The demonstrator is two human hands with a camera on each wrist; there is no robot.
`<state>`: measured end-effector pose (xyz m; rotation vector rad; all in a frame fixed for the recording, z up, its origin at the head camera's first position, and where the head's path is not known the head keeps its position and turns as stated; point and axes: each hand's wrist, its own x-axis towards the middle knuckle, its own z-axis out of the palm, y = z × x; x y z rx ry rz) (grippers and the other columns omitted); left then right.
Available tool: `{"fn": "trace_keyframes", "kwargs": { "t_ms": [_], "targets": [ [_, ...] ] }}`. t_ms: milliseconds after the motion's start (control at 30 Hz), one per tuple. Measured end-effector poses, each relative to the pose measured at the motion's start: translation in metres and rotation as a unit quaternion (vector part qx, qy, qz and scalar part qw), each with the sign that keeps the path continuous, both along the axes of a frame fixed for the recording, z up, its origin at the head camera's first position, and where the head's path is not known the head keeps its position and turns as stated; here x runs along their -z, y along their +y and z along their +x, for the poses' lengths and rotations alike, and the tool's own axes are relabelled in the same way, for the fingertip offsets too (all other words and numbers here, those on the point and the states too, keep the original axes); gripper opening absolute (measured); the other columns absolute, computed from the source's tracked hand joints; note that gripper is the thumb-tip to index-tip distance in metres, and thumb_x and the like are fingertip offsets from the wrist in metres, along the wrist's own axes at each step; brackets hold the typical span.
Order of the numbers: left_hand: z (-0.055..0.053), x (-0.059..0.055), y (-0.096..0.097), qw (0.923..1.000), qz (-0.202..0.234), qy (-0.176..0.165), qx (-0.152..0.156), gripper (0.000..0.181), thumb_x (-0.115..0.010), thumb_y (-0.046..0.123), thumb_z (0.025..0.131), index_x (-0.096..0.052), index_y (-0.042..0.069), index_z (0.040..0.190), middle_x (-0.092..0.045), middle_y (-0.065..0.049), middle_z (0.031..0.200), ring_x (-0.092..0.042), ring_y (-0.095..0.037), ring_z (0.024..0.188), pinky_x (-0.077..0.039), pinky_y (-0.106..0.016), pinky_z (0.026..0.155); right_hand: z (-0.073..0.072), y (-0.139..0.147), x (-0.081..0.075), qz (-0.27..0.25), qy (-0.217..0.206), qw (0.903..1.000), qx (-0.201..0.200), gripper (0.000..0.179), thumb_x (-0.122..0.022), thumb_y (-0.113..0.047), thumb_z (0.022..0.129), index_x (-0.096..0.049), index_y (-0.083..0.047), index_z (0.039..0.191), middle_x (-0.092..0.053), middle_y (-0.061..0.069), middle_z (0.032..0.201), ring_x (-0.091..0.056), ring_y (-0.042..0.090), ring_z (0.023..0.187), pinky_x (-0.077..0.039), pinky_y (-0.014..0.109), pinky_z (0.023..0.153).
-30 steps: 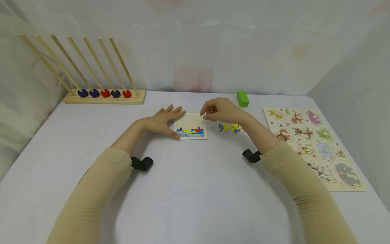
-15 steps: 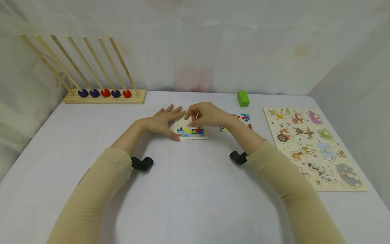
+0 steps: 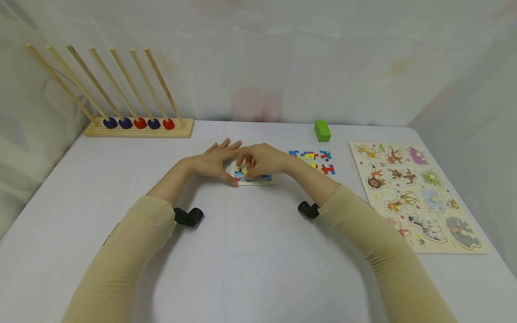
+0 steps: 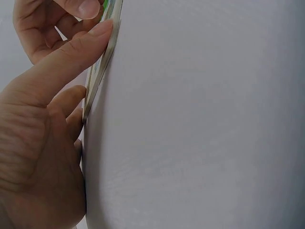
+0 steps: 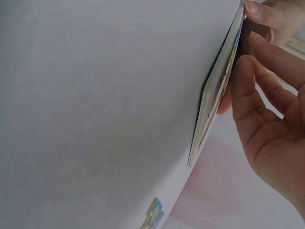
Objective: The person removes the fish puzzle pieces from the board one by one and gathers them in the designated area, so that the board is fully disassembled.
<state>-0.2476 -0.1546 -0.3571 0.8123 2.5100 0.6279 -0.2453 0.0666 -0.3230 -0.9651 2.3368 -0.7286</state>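
Note:
A small framed jigsaw puzzle lies on the white table between both hands, its blue and yellow picture partly covered. My left hand spreads along its left side, thumb on the lower left corner. In the left wrist view, that thumb rests on the frame's edge. My right hand is over the puzzle, thumb and fingers bent down toward the picture. In the right wrist view, its fingertips are close to the frame; any piece between them is hidden. Several loose jigsaw pieces lie to the right.
A wooden peg rack with red and blue beads stands at the back left. A green block sits at the back right. An animal peg puzzle board lies along the table's right side.
My right hand has moved left and nearer, from the frame's upper right corner to over the picture. More loose pieces show now. My left hand has stayed in place.

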Motion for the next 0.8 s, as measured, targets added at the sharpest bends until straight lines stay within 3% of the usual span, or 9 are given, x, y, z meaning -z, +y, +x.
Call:
{"fn": "trace_keyframes", "kwargs": {
  "t_ms": [800],
  "targets": [
    [0.000, 0.000, 0.001, 0.9999, -0.012, 0.000, 0.000, 0.103, -0.079, 0.051, 0.076, -0.024, 0.024, 0.158, -0.004, -0.004, 0.170, 0.012, -0.034, 0.157, 0.009, -0.060, 0.124, 0.001, 0.002, 0.010, -0.005, 0.005, 0.9998, 0.017, 0.037, -0.078, -0.014, 0.083, -0.064, -0.012, 0.116, -0.057, -0.001, 0.087, -0.055, 0.013, 0.077, -0.045, 0.023, 0.075]
  ]
}}
